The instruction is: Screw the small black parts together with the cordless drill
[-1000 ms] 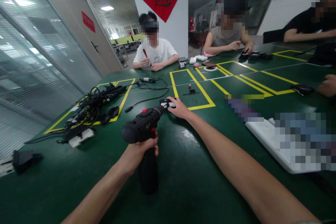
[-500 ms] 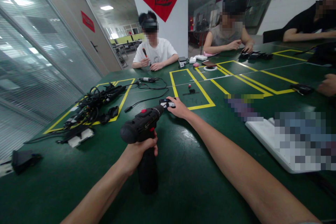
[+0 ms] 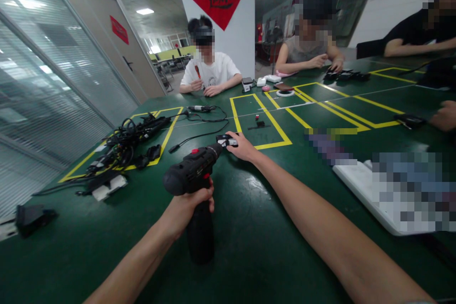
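Note:
My left hand [image 3: 194, 204] is wrapped around the handle of a black cordless drill [image 3: 190, 168] with red details, its thumb and fingers closed below the drill body. The drill's chuck points away from me, toward a small black and white device [image 3: 227, 140] on the green table. Whether the bit touches the device cannot be made out. My right hand [image 3: 243, 146] grips that device from its right side, with the fingertips on its far edge and the thumb on the near edge.
Tangled black cables [image 3: 124, 145] lie at the left. A white tray [image 3: 374, 206] stands at the right. Small dark parts [image 3: 261, 124] rest inside a yellow taped rectangle [image 3: 274, 144]. A co-worker opposite holds a screwdriver [image 3: 197, 72]; other people sit at the far right.

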### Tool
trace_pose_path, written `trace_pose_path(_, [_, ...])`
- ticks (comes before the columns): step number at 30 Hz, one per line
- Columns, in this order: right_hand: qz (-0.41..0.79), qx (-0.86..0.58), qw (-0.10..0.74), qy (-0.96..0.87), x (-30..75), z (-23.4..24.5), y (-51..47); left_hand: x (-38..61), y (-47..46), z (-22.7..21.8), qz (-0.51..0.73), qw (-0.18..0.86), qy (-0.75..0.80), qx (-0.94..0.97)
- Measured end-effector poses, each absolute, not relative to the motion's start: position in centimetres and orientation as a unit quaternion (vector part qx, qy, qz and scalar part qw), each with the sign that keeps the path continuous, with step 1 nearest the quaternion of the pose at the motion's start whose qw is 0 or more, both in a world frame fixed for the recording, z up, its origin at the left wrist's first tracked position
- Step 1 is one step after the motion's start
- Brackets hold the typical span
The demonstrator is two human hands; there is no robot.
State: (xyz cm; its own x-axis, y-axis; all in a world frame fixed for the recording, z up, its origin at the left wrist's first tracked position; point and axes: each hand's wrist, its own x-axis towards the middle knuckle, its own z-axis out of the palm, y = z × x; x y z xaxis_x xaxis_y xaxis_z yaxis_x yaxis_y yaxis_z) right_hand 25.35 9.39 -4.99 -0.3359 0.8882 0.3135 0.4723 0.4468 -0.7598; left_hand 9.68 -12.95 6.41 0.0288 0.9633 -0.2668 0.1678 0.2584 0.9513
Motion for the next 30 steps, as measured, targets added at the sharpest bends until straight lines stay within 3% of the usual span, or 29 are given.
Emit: trace_pose_path(30, [0.276, -0.438, 0.368, -0.772, 25.64, -4.74, 9.12, 9.74, -12.96, 6.47, 0.377, 0.535, 0.59, 0.472])
